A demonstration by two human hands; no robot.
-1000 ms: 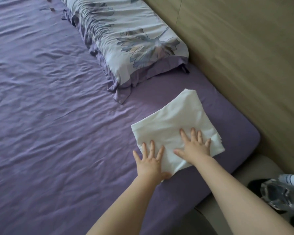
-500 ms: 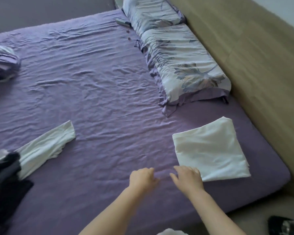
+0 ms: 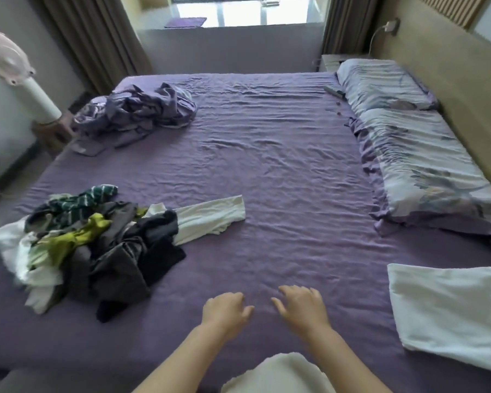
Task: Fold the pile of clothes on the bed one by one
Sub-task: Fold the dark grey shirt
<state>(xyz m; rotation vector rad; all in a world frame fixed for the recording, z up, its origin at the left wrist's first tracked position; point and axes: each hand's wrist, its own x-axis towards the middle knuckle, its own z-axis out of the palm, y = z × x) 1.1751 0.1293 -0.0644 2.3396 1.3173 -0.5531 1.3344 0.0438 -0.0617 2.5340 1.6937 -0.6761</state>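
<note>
A folded white garment (image 3: 448,313) lies flat on the purple bed (image 3: 281,171) at the near right. A mixed pile of unfolded clothes (image 3: 91,245), dark, green, grey and white, sits at the near left, with a white sleeve (image 3: 210,217) stretching out to its right. My left hand (image 3: 224,310) and my right hand (image 3: 301,307) hover side by side over bare sheet between pile and folded garment. Both have loosely curled fingers and hold nothing.
Two floral pillows (image 3: 417,154) line the headboard on the right. A bunched purple blanket (image 3: 136,112) lies at the far left corner. A pink and white fan (image 3: 17,75) stands left of the bed. A small dark remote (image 3: 335,92) rests near the far pillow.
My hands lifted off the folded white garment and drew back to the left over the sheet. My view rose and swung left, bringing the clothes pile into sight.
</note>
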